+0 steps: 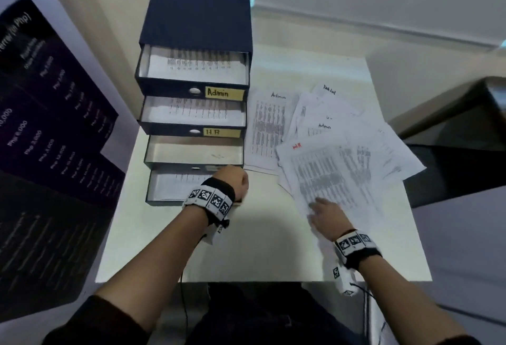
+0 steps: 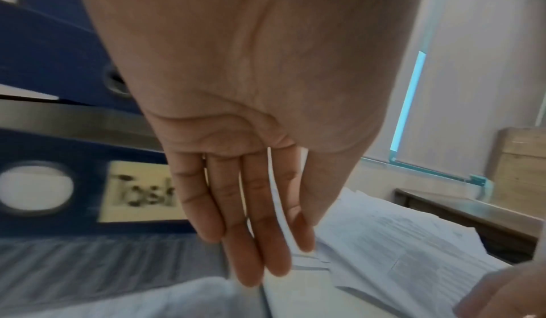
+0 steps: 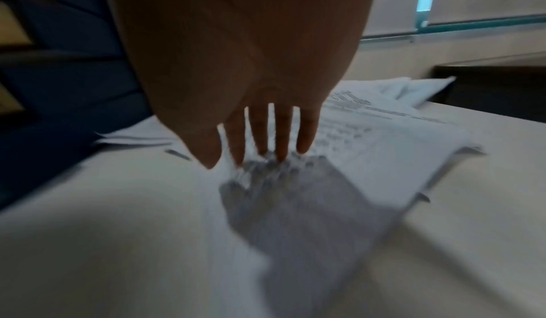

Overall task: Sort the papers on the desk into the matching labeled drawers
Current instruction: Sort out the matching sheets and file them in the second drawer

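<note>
A navy drawer unit (image 1: pixel 197 15) stands at the back left of the white desk (image 1: pixel 260 248) with its drawers pulled out in steps. The Admin drawer (image 1: pixel 224 93) and the HR drawer (image 1: pixel 216 132) hold sheets, the third drawer (image 1: pixel 191 151) is empty, and its label reads "Task" (image 2: pixel 141 192). The bottom drawer (image 1: pixel 169 185) holds a sheet. My left hand (image 1: pixel 232 180) (image 2: pixel 245 229) hangs at that drawer's right front corner with its fingers straight. My right hand (image 1: pixel 325 213) (image 3: pixel 266 136) rests flat with spread fingers on the paper marked HR in red (image 1: pixel 328 169) (image 3: pixel 369 148).
More loose sheets lie fanned to the right of the drawers, one headed Admin (image 1: pixel 268 125) and one headed Task List (image 1: pixel 328 92). A dark poster (image 1: pixel 54 125) leans at the left. Dark wooden furniture (image 1: pixel 451 125) borders the desk on the right.
</note>
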Demonstrator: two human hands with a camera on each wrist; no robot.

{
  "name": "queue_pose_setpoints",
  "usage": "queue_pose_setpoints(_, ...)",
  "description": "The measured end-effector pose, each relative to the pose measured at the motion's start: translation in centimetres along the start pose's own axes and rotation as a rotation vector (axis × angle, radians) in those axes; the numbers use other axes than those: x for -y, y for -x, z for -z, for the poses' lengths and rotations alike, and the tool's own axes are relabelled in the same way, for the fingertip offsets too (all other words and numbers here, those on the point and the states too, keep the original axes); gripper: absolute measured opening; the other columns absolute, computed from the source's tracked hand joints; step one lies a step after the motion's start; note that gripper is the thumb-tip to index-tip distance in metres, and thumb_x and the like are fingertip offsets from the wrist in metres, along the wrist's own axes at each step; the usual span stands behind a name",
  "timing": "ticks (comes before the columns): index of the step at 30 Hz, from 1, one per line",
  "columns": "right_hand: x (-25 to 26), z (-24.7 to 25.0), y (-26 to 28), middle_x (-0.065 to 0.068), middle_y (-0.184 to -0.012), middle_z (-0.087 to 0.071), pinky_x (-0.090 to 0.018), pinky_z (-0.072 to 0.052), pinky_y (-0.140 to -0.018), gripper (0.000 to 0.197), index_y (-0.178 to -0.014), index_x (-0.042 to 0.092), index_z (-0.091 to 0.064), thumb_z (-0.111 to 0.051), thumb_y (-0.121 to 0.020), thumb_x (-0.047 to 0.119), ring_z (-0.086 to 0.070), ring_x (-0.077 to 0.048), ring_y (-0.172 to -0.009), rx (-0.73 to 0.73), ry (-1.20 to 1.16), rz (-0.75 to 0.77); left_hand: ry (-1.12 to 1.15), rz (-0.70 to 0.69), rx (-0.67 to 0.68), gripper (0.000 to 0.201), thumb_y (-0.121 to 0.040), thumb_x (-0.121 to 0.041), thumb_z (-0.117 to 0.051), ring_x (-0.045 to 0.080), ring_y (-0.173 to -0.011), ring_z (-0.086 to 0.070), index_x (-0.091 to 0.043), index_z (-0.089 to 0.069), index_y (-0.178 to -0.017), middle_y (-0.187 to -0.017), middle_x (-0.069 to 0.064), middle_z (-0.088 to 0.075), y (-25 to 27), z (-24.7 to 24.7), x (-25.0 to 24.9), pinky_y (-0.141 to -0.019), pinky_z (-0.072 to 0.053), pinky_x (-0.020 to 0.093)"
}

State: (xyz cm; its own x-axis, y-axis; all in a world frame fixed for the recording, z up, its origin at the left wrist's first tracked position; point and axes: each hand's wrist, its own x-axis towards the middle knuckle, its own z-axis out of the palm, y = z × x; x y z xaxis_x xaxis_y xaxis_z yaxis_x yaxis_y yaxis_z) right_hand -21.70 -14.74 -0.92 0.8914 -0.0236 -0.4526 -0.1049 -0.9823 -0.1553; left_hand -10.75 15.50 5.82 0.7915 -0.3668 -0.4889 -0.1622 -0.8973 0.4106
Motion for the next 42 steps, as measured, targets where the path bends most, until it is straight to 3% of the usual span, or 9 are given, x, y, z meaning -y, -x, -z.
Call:
queue_pose_setpoints(3, -1.6, 1.7, -0.1, -0.003, -0.116, -0.067, -0.027, -0.046, -0.087, 0.037, -0.114, 0.015, -0.072, -0.057, -0.089, 0.037, -0.062, -0.021, -0.104, -0.037, -0.130, 0.027, 0.052, 0.013, 0.046, 0.026, -0.093, -0.029, -0.057, 0.023, -0.108, -0.062, -0.019, -0.072, -0.112, -0.116, 0.002, -0.070, -2.7, -2.2, -3.7, -0.093, -0.050, 0.031)
queue_pose_setpoints(8, -7.9, 3.6, -2.7, -0.017, -0.136, -0.052, -0.043, -0.043, -0.102, 0.080, -0.143, 0.008, -0.042, -0.069, -0.080, 0.050, -0.047, -0.033, -0.126, -0.174, -0.217, -0.300, 0.325, 0.198, 0.034, 0.058, -0.088, -0.030, -0.064, 0.025, -0.123, -0.056, -0.017, -0.049, -0.142, -0.132, 0.007, -0.061, -5.6, -7.3, -7.9, -0.106, -0.043, 0.030)
queue_pose_setpoints(11, -8.5, 4.1, -3.7, -0.013, -0.118, -0.062, -0.039, -0.051, -0.092, 0.077, -0.136, 0.009, -0.047, -0.080, -0.075, 0.042, -0.060, -0.030, -0.110, -0.092, -0.355, -0.287, 0.445, 0.242, -0.103, 0.049, -0.088, -0.022, -0.064, 0.023, -0.108, -0.062, -0.019, -0.055, -0.136, -0.117, 0.005, -0.067, -6.3, -8.8, -10.1, -0.097, -0.049, 0.030)
queue_pose_setpoints(14, -9.0, 4.0, -4.3, 0.003, -0.077, -0.060, -0.023, -0.044, -0.064, 0.028, -0.082, 0.020, -0.057, -0.077, -0.080, 0.039, -0.060, -0.020, -0.080, 0.013, -0.373, -0.175, 0.507, 0.262, -0.235, 0.034, -0.087, -0.018, -0.066, 0.021, -0.094, -0.063, -0.019, -0.064, -0.121, -0.104, 0.005, -0.065, -7.1, -8.9, -11.9, -0.088, -0.054, 0.033)
queue_pose_setpoints(16, -9.9, 4.5, -4.8, 0.006, -0.067, -0.053, -0.022, -0.037, -0.057, 0.030, -0.069, 0.020, -0.052, -0.075, -0.083, 0.033, -0.053, -0.017, -0.072, -0.004, -0.476, -0.140, 0.510, 0.287, -0.316, 0.033, -0.086, -0.021, -0.068, 0.024, -0.095, -0.062, -0.018, -0.064, -0.119, -0.110, 0.010, -0.059, -7.7, -8.7, -12.4, -0.091, -0.053, 0.036)
queue_pose_setpoints(23, -20.0, 8.5, -5.3, -0.020, -0.098, -0.069, -0.030, -0.039, -0.074, 0.028, -0.104, 0.001, -0.067, -0.058, -0.086, 0.020, -0.062, -0.036, -0.093, -0.314, -0.692, -0.363, 0.647, 0.462, -0.324, 0.048, -0.084, -0.011, -0.067, 0.023, -0.096, -0.061, -0.012, -0.054, -0.131, -0.101, 0.007, -0.064, -9.4, -9.0, -13.5, -0.091, -0.049, 0.029)
queue_pose_setpoints(29, -21.6, 8.1, -5.8, -0.020, -0.131, -0.060, -0.038, -0.041, -0.103, 0.040, -0.130, -0.001, -0.057, -0.057, -0.094, 0.018, -0.054, -0.034, -0.121, -0.134, -0.640, -0.308, 0.660, 0.425, -0.303, 0.039, -0.088, -0.017, -0.067, 0.023, -0.111, -0.062, -0.014, -0.062, -0.127, -0.115, 0.006, -0.065, -11.0, -9.9, -16.3, -0.095, -0.049, 0.028)
queue_pose_setpoints(34, -18.0, 7.0, -5.6, -0.014, -0.109, -0.057, -0.023, -0.036, -0.078, 0.026, -0.109, 0.000, -0.066, -0.068, -0.085, 0.013, -0.053, -0.022, -0.092, -0.096, -0.505, -0.145, 0.727, 0.431, -0.441, 0.059, -0.084, -0.017, -0.075, 0.018, -0.096, -0.057, -0.009, -0.051, -0.137, -0.104, 0.004, -0.059, -11.7, -10.0, -17.9, -0.087, -0.043, 0.023)
queue_pose_setpoints(42, -16.3, 6.7, -6.7, 0.007, -0.072, -0.064, -0.017, -0.046, -0.074, 0.051, -0.126, 0.010, -0.060, -0.073, -0.076, 0.007, -0.062, -0.011, -0.074, -0.117, -0.727, -0.149, 0.561, 0.294, -0.621, 0.019, -0.101, -0.023, -0.051, 0.018, -0.058, -0.054, -0.021, -0.070, -0.101, -0.074, 0.007, -0.067, -12.8, -7.7, -17.5, -0.056, -0.040, 0.021)
